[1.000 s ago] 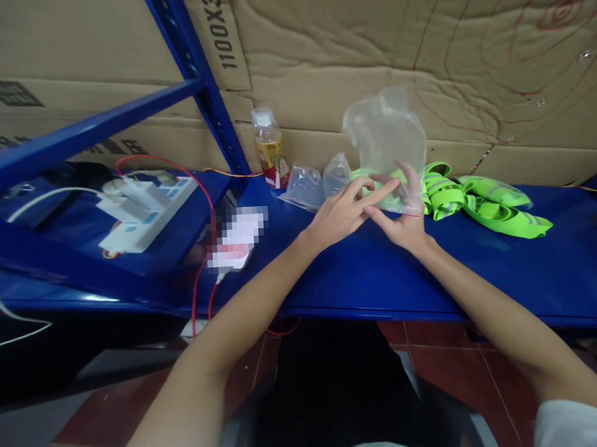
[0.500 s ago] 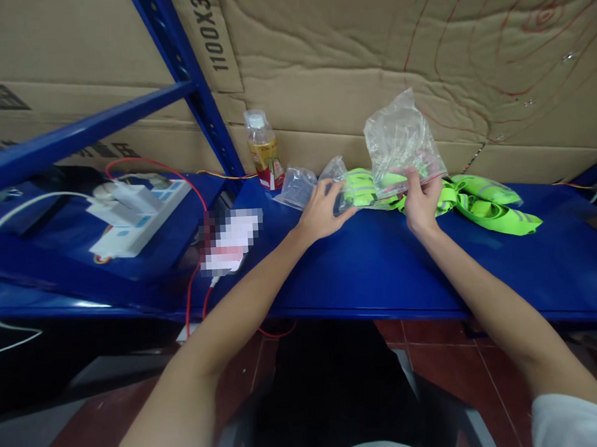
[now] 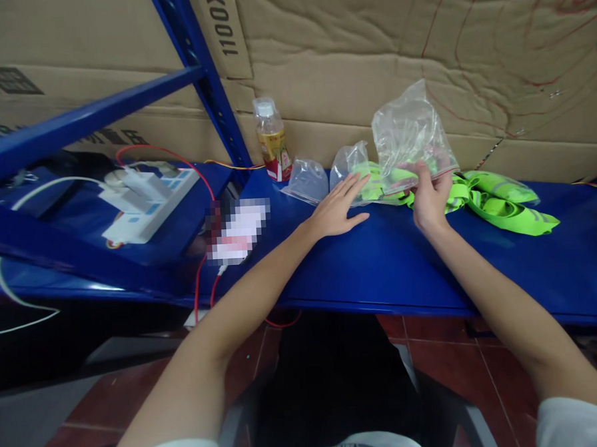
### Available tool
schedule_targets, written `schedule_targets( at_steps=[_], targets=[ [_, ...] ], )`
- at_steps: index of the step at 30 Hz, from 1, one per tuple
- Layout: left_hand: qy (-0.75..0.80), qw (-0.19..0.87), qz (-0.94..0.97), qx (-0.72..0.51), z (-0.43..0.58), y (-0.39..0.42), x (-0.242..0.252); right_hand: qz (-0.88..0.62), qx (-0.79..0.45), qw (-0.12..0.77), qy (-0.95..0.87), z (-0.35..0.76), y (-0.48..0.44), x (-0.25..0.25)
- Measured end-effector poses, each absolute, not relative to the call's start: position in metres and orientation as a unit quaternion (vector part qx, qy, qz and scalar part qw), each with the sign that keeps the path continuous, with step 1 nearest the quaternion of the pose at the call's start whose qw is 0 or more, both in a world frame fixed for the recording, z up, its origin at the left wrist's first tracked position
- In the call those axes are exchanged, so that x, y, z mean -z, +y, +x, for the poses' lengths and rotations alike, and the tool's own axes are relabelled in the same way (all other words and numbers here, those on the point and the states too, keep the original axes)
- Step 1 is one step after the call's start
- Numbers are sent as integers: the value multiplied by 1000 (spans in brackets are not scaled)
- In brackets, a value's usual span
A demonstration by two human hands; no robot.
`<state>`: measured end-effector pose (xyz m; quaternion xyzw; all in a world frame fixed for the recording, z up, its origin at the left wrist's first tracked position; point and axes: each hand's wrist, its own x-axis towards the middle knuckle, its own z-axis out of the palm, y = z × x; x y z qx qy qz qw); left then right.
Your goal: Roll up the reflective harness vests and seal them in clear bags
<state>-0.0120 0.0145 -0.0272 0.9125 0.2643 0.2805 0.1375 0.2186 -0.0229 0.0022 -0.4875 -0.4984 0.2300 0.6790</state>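
My right hand [image 3: 431, 196] grips a clear zip bag [image 3: 408, 128] by its red-striped edge, thumb on top, holding it up off the shelf. My left hand [image 3: 338, 209] lies flat with fingers stretched out, on or just above a second clear bag [image 3: 349, 162] that holds folded neon-yellow strap. Another clear plastic bag [image 3: 307, 180] lies to the left of that hand. Right of my right hand, neon-yellow reflective straps [image 3: 515, 215] with grey stripes lie in a loose bundle. One bundle [image 3: 501, 187] there seems to be inside clear plastic.
A drink bottle [image 3: 273, 141] stands by the cardboard [image 3: 320, 62] at the back. Left of my arm lies a blurred-out phone [image 3: 241, 230] on a red cable. Further left are a white power strip [image 3: 150, 208] with plugs and a blue shelf post [image 3: 203, 75].
My left hand has opened, its fingers now straighter and spread over the bag. My right hand still holds the clear zip bag. The whole view has shifted slightly.
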Motion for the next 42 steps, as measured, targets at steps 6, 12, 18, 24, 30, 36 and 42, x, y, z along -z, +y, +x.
schedule_targets(
  at_steps=[6,12,18,24,30,36,42],
  targets=[
    [287,95,840,-450,-14,20,17,-455,-251,725,-451,213,-24,-7],
    [383,74,757,-525,-34,54,26,-441,-302,704,-467,212,-27,-9],
    [387,142,788,-456,-26,70,33,-447,-309,719,-434,222,-23,-9],
    [391,141,847,-330,8,69,20,-443,-282,751,-401,234,-13,-5],
    [437,170,858,-208,35,57,19,-450,-270,766,-372,236,-8,0],
    [432,146,868,-196,38,66,21,-454,-238,768,-384,238,-5,3],
    [362,137,867,-315,35,86,22,-440,-241,763,-408,234,-8,2]
  ],
)
